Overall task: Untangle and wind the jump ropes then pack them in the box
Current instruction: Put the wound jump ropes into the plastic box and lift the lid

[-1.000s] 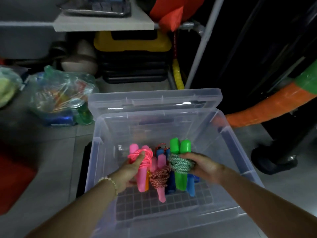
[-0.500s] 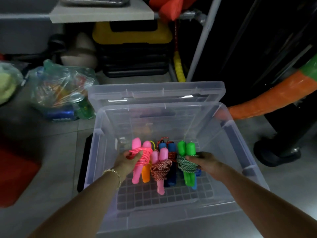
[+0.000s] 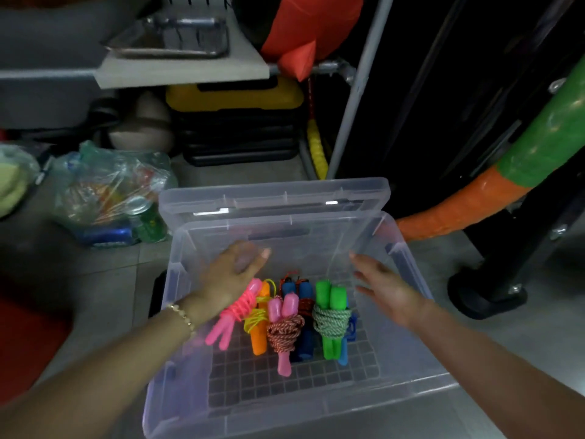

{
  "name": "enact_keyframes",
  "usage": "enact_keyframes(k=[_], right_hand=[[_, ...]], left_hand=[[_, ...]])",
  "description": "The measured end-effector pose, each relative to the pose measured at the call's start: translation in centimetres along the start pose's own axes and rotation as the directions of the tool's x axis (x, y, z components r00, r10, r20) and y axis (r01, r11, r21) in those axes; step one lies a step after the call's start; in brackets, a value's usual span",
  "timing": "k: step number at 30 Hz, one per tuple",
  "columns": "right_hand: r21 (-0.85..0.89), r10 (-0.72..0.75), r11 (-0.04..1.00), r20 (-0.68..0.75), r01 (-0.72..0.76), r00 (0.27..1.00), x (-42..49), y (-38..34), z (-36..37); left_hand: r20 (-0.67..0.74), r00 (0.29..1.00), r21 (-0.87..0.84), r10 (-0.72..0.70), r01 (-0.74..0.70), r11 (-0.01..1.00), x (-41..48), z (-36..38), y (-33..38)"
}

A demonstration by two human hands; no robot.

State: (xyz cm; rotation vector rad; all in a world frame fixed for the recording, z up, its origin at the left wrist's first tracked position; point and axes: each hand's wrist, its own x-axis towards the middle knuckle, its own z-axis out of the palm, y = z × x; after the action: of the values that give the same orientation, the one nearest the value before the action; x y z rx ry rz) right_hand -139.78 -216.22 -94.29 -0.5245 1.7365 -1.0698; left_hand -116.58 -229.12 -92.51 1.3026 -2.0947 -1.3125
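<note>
A clear plastic box (image 3: 408,384) stands on the floor with several wound jump ropes side by side on its bottom: a pink one (image 3: 234,312), an orange-handled one with yellow cord (image 3: 258,324), a pink-handled one with red-white cord (image 3: 285,331), a blue-handled one (image 3: 305,312) and a green-handled one with green cord (image 3: 330,318). My left hand (image 3: 234,274) hovers open above the pink rope, fingers stretched toward the box's far wall. My right hand (image 3: 383,286) is open above the box's right side. Neither hand holds anything.
The box's clear lid (image 3: 272,194) leans behind it. A plastic bag (image 3: 107,191) of items lies to the left, a yellow-and-black case (image 3: 234,118) behind. An orange-green tube (image 3: 474,198) and a black stand base (image 3: 487,293) sit to the right. A red mat (image 3: 22,343) lies at left.
Both hands have let go of the wound ropes and lifted up toward the box's far side, fingers spread. The ropes now lie in the box untouched.
</note>
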Motion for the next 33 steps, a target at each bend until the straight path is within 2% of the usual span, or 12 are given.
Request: enact_keyframes(k=[3,5,6,8,10,12,14,18,21,24,29,33], right_hand=[[0.015,-0.241,0.970,-0.050,0.242,0.969,-1.7,-5.8,-0.6],[-0.062,-0.367,0.930,-0.164,0.362,0.916,-1.9,-8.8,-1.1],[-0.131,-0.429,0.903,-0.213,0.410,0.878,-1.8,-9.8,-1.3],[-0.281,-0.502,0.856,-0.248,0.434,0.829,-1.2,-10.8,-1.7],[-0.358,-0.455,0.860,-0.216,0.364,0.864,0.0,-10.6,-2.0],[-0.373,-0.400,0.875,-0.192,0.310,0.896,0.9,-9.9,-1.7],[-0.351,-0.404,0.881,-0.206,0.318,0.891,1.5,-9.3,-1.3],[-0.334,-0.414,0.880,-0.187,0.338,0.891,0.4,-10.1,-1.6],[-0.304,-0.438,0.876,-0.179,0.374,0.881,-1.5,-12.1,-2.4],[-0.193,-0.431,0.898,-0.197,0.396,0.881,-4.3,-15.1,-3.2],[-0.105,-0.404,0.915,-0.193,0.391,0.894,-9.7,-19.4,-3.5],[-0.109,-0.408,0.913,-0.167,0.394,0.898,-13.2,-21.0,-3.2]], left_hand=[[-0.056,0.960,0.040,0.275,-0.273,0.961,1.0,-3.3,4.7],[-0.088,0.897,0.219,0.434,-0.407,0.887,2.5,-4.5,6.6],[-0.073,0.877,0.323,0.474,-0.429,0.843,3.3,-4.9,7.3],[0.006,0.908,0.472,0.418,-0.372,0.800,5.0,-4.8,8.0],[0.087,0.971,0.573,0.223,-0.232,0.786,6.2,-4.0,8.0],[0.080,0.982,0.647,0.173,-0.183,0.740,7.1,-3.1,7.6],[0.030,0.974,0.648,0.222,-0.188,0.738,7.8,-2.9,7.4],[-0.027,0.973,0.450,0.228,-0.191,0.872,7.7,-3.7,8.1],[-0.096,0.931,0.481,0.353,-0.267,0.835,6.8,-5.7,11.0],[-0.152,0.892,0.462,0.425,-0.316,0.829,5.5,-9.6,15.8],[-0.022,0.922,0.382,0.387,-0.350,0.855,2.7,-16.3,20.2],[-0.136,0.918,0.385,0.373,-0.298,0.874,-0.3,-19.1,21.2]])
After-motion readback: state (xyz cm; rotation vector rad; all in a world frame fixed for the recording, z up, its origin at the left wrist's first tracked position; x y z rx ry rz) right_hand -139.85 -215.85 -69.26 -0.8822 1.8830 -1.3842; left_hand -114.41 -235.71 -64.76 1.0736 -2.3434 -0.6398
